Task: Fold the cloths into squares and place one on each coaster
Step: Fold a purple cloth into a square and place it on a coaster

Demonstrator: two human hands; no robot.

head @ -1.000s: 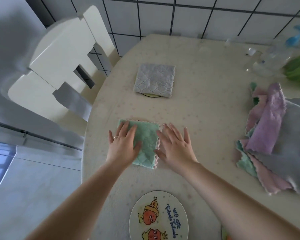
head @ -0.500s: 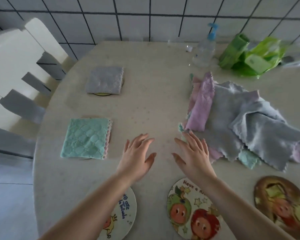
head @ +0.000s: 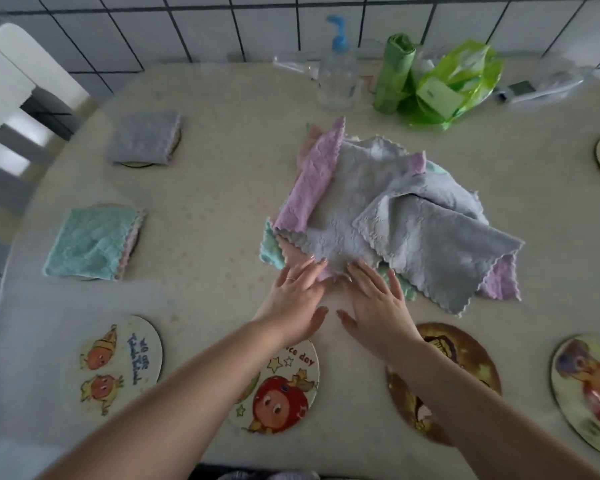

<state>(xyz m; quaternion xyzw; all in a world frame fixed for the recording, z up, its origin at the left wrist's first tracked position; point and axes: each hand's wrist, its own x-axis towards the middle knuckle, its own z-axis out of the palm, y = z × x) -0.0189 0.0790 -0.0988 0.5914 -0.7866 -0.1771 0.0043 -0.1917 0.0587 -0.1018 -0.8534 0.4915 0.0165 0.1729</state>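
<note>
You had both hands at the near edge of the pile of cloths point(head: 388, 216), which lay straight ahead of you in the middle of the table point(head: 222, 174), spreading away and to your right. Your left hand point(head: 293, 299) and right hand point(head: 378, 306) were flat, fingers straight and spread, fingertips reaching the nearest corner of the grey cloth point(head: 329, 247) on top; neither was pinching anything yet. That corner pointed toward you, between your two hands, so both were equally near it, with the bulk of the cloth running away from you and rightward. To your left, well apart from the pile, the folded grey square point(head: 144, 138) and the folded green square point(head: 92, 244) each sat on a coaster already. Close to you lay bare coasters: one with two orange figures point(head: 113, 365), one with a red face point(head: 281, 393) partly under your left forearm, a brown one point(head: 461, 358) under your right forearm, and another point(head: 586, 386) farther right. The next move probably called for pulling that grey corner toward you, clear of the pink cloth point(head: 312, 181) lying on its left edge.
</note>
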